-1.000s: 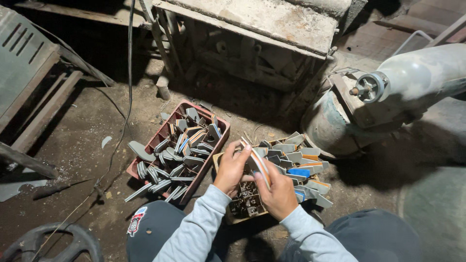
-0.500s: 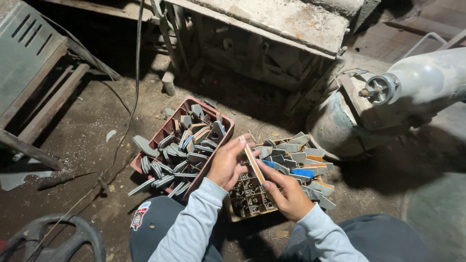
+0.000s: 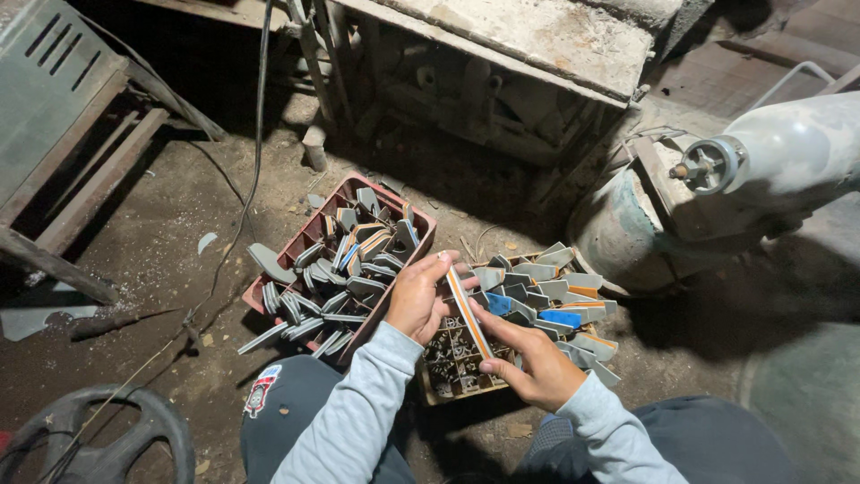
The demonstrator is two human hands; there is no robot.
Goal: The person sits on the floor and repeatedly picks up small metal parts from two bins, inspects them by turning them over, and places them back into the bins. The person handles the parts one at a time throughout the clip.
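Dirt floor (image 3: 161, 260) beneath me; my left hand (image 3: 419, 300) and right hand (image 3: 528, 363) each pinch an end of a thin orange-edged grey strip (image 3: 468, 314), steadying it, red plastic crate (image 3: 309, 235) at ten o'clock.

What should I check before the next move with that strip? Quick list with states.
1. Strip held at both ends by left hand and right hand: ok.
2. Strip straight, undamaged: cannot tell.
3. Red crate within left hand's reach: ok.
4. Room left in the red crate: not ok, looks full.
5. Wooden box below hands unobstructed: ok.
6. Cable clear of the hands: ok.
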